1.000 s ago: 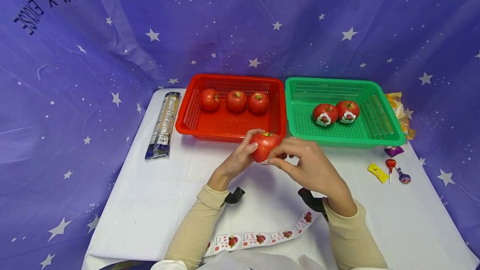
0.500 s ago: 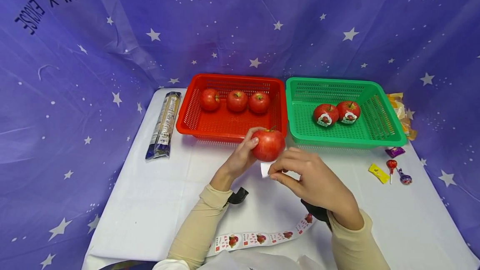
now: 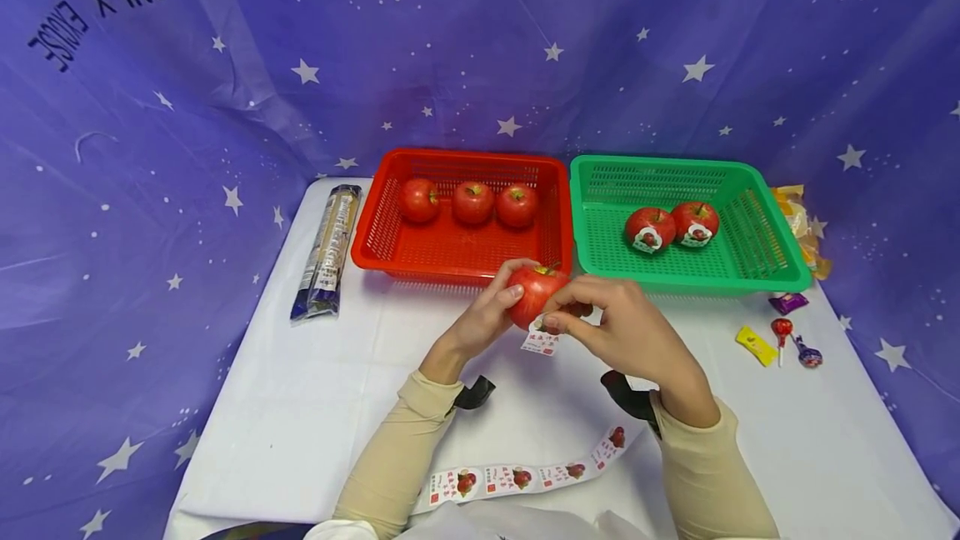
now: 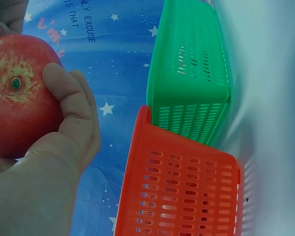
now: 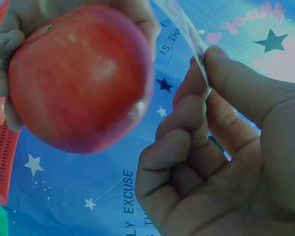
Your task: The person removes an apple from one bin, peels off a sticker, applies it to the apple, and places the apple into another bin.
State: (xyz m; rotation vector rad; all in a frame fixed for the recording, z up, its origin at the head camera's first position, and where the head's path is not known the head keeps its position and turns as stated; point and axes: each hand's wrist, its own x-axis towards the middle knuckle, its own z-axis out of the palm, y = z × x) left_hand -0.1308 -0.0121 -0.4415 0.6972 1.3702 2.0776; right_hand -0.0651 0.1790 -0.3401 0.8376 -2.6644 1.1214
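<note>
A red apple (image 3: 529,294) is held up over the table by my left hand (image 3: 478,330), its fingers and thumb round the side. In the left wrist view the apple (image 4: 19,105) shows its stem end. My right hand (image 3: 633,332) pinches a printed sticker (image 3: 542,342) between thumb and fingertips, just below the apple's near side. The right wrist view shows a gap between sticker (image 5: 194,46) and apple (image 5: 81,81). On the table near the person lies a strip of similar apple-print stickers (image 3: 512,479).
A red basket (image 3: 465,261) with three apples stands behind the hands. Beside it, a green basket (image 3: 690,280) holds two stickered apples. Wrapped sweets, including a yellow one (image 3: 756,346) and a red lollipop (image 3: 782,327), lie at right. A long packet (image 3: 327,252) lies at left.
The right hand dipped away from the apple, then rose back towards it. The sticker showed a blank white side half a second ago; its printed face shows now. The left hand keeps holding the apple.
</note>
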